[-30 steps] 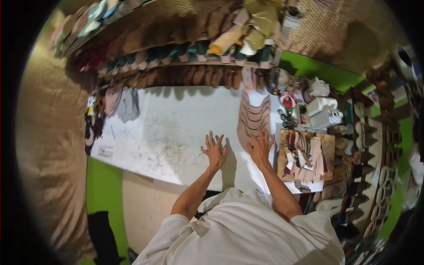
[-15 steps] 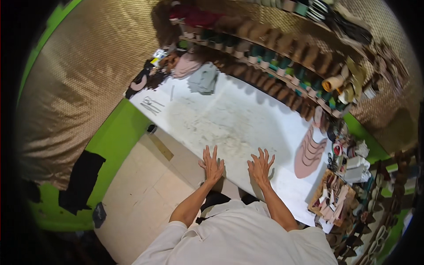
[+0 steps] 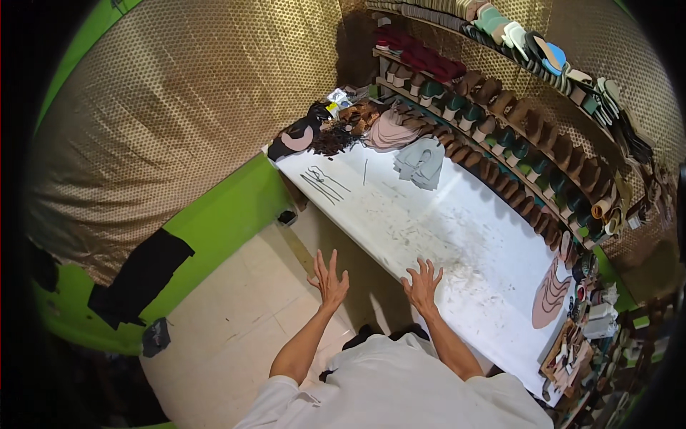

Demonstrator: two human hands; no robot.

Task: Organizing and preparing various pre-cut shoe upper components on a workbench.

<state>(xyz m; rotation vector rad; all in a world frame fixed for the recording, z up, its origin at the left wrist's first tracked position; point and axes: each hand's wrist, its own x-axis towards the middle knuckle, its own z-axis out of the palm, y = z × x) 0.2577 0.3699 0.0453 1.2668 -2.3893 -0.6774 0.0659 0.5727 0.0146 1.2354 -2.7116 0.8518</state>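
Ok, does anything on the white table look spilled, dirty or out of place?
Yes: dark specks and smudges mar the middle of the white table, odd against its otherwise pale top. Stains or fine scraps, I can't tell.

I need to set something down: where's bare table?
The middle of the table is bare though marked, between grey pieces, pink pieces and the right hand. Crowded: left end with dark scraps, back edge with brown shoe-like pieces, right end with offcuts.
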